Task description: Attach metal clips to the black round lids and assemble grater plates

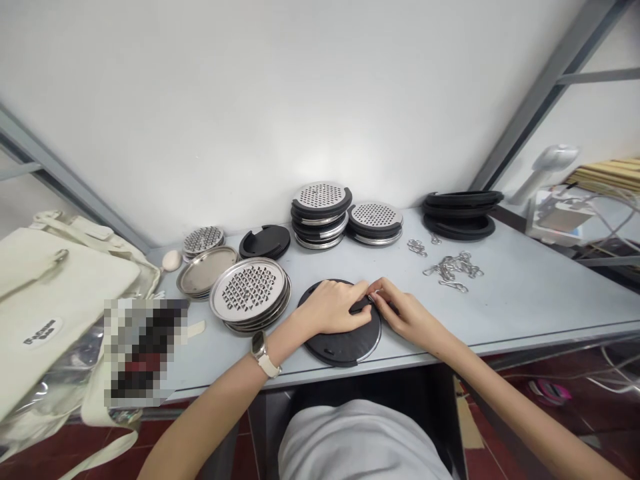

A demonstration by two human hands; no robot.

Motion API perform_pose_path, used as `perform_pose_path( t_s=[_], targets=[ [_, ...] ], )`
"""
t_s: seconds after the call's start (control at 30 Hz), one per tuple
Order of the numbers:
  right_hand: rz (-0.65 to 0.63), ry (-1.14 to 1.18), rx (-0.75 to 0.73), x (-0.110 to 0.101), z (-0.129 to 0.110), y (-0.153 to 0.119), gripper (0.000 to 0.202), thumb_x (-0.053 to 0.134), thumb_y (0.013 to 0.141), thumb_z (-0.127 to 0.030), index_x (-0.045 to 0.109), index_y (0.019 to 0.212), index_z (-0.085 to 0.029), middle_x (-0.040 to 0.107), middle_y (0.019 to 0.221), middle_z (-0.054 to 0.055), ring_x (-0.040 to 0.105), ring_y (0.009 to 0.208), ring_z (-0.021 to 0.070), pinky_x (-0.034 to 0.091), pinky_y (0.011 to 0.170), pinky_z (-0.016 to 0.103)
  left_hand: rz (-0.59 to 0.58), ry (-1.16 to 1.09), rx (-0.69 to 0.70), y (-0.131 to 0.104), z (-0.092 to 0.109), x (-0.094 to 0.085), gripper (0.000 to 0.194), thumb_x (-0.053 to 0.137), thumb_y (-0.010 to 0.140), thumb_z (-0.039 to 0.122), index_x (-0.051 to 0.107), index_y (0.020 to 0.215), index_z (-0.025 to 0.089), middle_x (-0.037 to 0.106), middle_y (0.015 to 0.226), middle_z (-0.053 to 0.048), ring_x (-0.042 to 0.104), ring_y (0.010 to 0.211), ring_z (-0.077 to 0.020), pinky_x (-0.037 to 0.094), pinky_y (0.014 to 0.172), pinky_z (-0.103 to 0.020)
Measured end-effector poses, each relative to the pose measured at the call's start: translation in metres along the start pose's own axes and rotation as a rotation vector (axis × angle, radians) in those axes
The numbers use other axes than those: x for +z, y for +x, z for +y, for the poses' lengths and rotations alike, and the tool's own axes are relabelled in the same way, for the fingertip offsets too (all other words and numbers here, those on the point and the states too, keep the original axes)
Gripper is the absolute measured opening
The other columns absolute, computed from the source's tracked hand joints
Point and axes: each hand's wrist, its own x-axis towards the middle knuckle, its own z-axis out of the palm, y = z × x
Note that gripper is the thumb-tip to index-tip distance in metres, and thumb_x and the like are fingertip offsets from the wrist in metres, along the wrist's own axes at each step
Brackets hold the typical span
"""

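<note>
A round black disc (343, 343) with a thin metal rim lies flat near the table's front edge. Across its upper part rests my left hand (336, 307), its fingers around a short black strap or handle (361, 305) on the disc. At the strap's right end, my right hand (400, 313) pinches a small shiny metal piece (371, 298), mostly covered by the fingertips. Several loose metal clips (456, 267) lie in a pile to the right, beyond my right hand.
Perforated metal discs (250, 293) are stacked at left, beside plain metal plates (207, 270). Along the wall stand grater-and-black-ring stacks (321, 197), (375, 217) and black rings (460, 227). A cream bag (60, 287) lies at far left; a white device (555, 160) stands at right.
</note>
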Motion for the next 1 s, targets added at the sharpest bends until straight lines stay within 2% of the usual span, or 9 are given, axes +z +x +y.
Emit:
perform_pose_path(
  t_s=[0.13,0.3,1.0],
  targets=[
    [0.014,0.034,0.004,0.0002,0.0022,0.0007,0.008,0.037,0.097,-0.029,0.040,0.102,-0.023,0.068,0.088,0.004,0.063,0.078,0.0177,0.045,0.072,0.027,-0.003,0.001,-0.006,-0.0004,0.0001,0.0000,0.015,0.046,0.086,0.036,0.047,0.092,0.022,0.066,0.075,0.002,0.065,0.068,-0.0201,0.041,0.058,-0.028],
    [0.016,0.013,0.012,-0.0003,0.0002,0.0017,0.011,0.038,0.096,-0.031,0.043,0.090,-0.024,0.067,0.089,0.005,0.063,0.077,0.0185,0.044,0.069,0.027,-0.007,0.000,0.003,0.0000,0.0004,-0.0012,0.014,0.046,0.086,0.035,0.046,0.092,0.022,0.066,0.075,0.001,0.065,0.068,-0.0199,0.041,0.058,-0.028],
    [0.024,-0.041,0.030,0.0011,0.0030,0.0004,0.003,0.040,0.092,-0.025,0.039,0.093,-0.024,0.055,0.069,-0.003,0.050,0.061,0.0144,0.040,0.062,0.024,0.004,0.010,0.007,0.0006,-0.0001,0.0011,0.014,0.046,0.086,0.036,0.047,0.091,0.022,0.065,0.072,0.001,0.064,0.066,-0.0196,0.040,0.056,-0.027]
  ],
)
